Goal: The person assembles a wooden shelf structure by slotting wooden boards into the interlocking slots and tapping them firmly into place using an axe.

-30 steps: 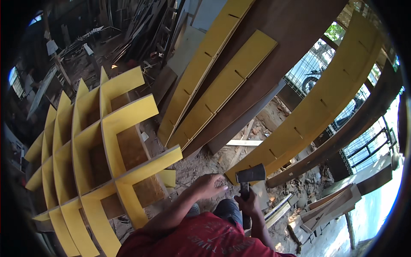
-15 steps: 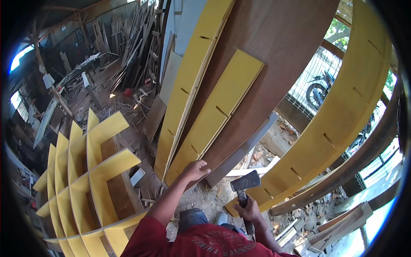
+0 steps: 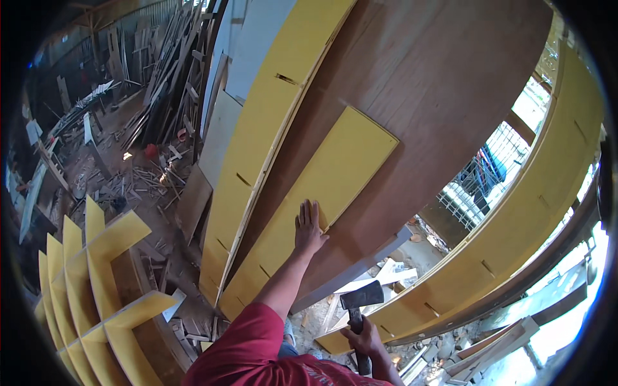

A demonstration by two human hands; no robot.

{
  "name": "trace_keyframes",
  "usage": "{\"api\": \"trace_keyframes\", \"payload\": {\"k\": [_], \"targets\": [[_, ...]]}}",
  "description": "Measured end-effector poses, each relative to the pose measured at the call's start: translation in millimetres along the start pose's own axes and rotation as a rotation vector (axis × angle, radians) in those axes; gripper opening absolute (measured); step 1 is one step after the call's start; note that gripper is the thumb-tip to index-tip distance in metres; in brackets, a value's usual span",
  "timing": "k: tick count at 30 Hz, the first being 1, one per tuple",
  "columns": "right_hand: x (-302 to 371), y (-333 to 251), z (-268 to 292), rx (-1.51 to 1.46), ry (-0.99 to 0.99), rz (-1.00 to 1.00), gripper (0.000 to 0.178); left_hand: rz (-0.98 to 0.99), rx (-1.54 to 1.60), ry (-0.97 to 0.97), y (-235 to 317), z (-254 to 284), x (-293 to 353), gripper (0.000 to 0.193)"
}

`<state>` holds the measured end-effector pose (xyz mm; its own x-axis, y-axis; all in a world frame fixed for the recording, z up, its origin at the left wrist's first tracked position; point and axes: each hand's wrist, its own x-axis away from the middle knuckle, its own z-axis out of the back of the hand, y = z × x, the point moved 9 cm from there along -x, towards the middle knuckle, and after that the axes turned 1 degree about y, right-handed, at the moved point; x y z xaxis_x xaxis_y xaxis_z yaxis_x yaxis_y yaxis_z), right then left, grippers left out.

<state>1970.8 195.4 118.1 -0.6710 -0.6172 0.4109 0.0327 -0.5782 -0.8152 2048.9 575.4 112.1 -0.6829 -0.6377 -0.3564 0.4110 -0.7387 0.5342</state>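
My left hand (image 3: pixel 309 228) lies with its fingers stretched on a short yellow board (image 3: pixel 344 164), which has slots cut in its edge. That board leans against a large brown wooden panel (image 3: pixel 418 109). A long yellow slotted board (image 3: pixel 254 151) stands to its left. My right hand (image 3: pixel 365 337) is wrapped round the handle of a hammer (image 3: pixel 362 295), its dark blocky head upright above the fist. The hammer is apart from the boards, close to the lower end of a long curved yellow board (image 3: pixel 483 267) on the right.
A yellow egg-crate wooden frame (image 3: pixel 96 309) stands at the lower left. Scrap wood (image 3: pixel 138 186) litters the floor beyond, with long planks (image 3: pixel 164 77) leaning at the back. Rubble and loose planks (image 3: pixel 496 354) lie at the lower right. A wire fence (image 3: pixel 479 183) shows behind the panel.
My left hand has moved up and right along the short yellow board, its curled fingers now laid out on it. The right hand still holds the hammer. The view has shifted.
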Motion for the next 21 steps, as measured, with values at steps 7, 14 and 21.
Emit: {"api": "trace_keyframes", "payload": {"k": [7, 14, 21], "targets": [[-47, -36, -2, -0.019, 0.031, -0.014, 0.050, -0.165, 0.016, 0.089, -33, 18, 12, 0.116], [-73, -59, -18, -0.050, -0.005, 0.067, 0.047, -0.062, 0.086, 0.247, -85, 79, 50, 0.063], [-71, -83, -27, -0.063, -0.157, 0.231, 0.039, -0.014, 0.089, 0.334, -78, 143, 131, 0.045]]}}
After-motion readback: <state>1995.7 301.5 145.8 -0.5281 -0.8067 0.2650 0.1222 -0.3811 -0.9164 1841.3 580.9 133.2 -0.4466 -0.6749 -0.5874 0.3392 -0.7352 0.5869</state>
